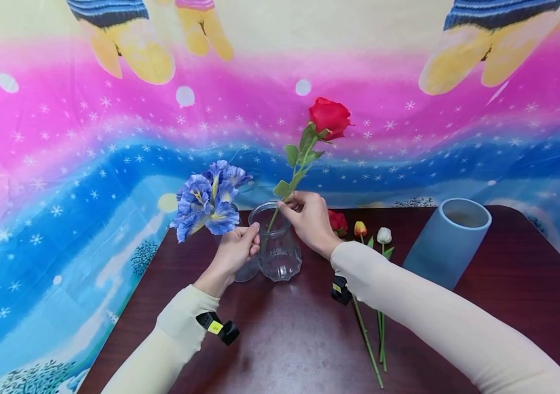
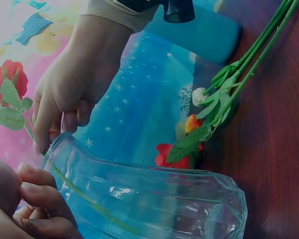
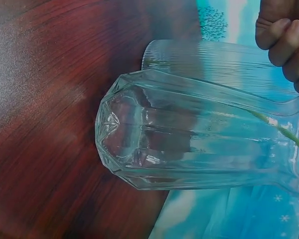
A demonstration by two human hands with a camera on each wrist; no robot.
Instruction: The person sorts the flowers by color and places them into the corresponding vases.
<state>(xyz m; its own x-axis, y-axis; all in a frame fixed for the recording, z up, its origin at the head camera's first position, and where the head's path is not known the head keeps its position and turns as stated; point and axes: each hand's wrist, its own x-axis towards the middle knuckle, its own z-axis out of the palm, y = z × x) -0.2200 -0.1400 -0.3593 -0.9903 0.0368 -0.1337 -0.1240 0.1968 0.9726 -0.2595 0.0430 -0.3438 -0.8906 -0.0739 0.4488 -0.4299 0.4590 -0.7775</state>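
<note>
Head view: a snowflake-printed backdrop [image 1: 63, 145] hangs behind the glossy, dark table [image 1: 270, 350], where a glass vase [image 1: 280, 257] stands. A rose [image 1: 330, 117] dips into it, pinched by the right hand [image 1: 311, 220]; the left hand [image 1: 233, 250] curls beside it, its grip unclear.

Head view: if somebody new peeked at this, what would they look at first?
Probably the red rose, up a bit right of the middle, its stem pinched by the right hand and dipping into the clear vase. Next might come the blue flowers, left of the rose and just above the left hand. Then the bright pink-and-blue backdrop with snowflakes, behind the table.
</note>
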